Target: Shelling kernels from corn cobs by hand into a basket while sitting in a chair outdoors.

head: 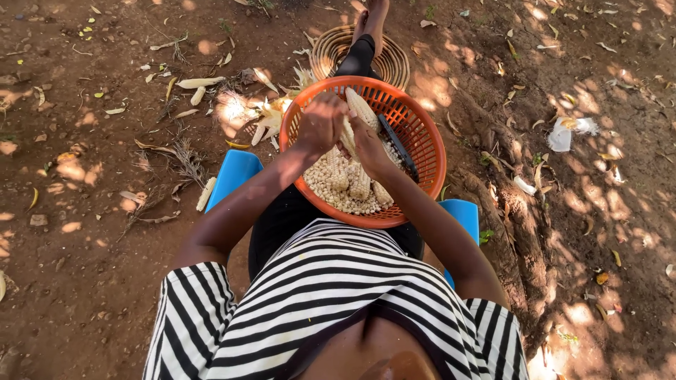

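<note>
Both my hands work over the orange basket [422, 134] on my lap: my left grip [320, 125] and right grip [367, 146] are clamped on a pale corn cob [360, 108] above loose kernels [331, 184].

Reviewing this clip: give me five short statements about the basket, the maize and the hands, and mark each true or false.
1. The orange basket rests on the person's lap. True.
2. Both hands are on one maize cob above the basket. True: the left hand and right hand both grip it.
3. The basket is empty. False: loose maize kernels and several cobs lie in it.
4. The husks lie on the ground to the person's right. False: they lie to the left of the basket.
5. A woven round tray lies on the ground beyond the basket. True.
</note>
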